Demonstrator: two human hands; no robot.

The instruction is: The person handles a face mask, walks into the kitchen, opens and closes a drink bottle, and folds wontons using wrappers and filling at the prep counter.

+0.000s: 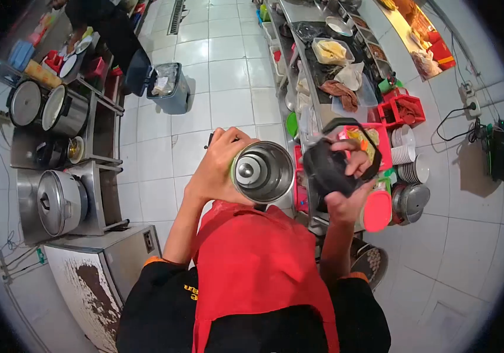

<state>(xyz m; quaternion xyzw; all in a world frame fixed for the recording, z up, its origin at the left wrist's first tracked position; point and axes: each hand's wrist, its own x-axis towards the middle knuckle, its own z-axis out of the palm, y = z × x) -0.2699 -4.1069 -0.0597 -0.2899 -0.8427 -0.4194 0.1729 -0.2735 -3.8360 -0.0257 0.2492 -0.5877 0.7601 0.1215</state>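
My left hand [222,159] is wrapped round the side of a metal cup-like container [268,172] in front of my red apron. Its open top faces the camera, and a rounded metal piece shows inside. To the right, my right hand [352,176] grips a black lid-like part [326,167], which looks blurred. Beside and partly behind that hand, an octagonal black rim surrounds food in a pink tray [385,147]. The container and the black part are apart.
A steel counter [299,17] with food tubs and cloths runs along the right. Stacked bowls [403,154] stand near the right wall. Large pots [57,203] fill the left shelves. A bin [172,97] stands on the floor, near another person [107,29] in dark clothes.
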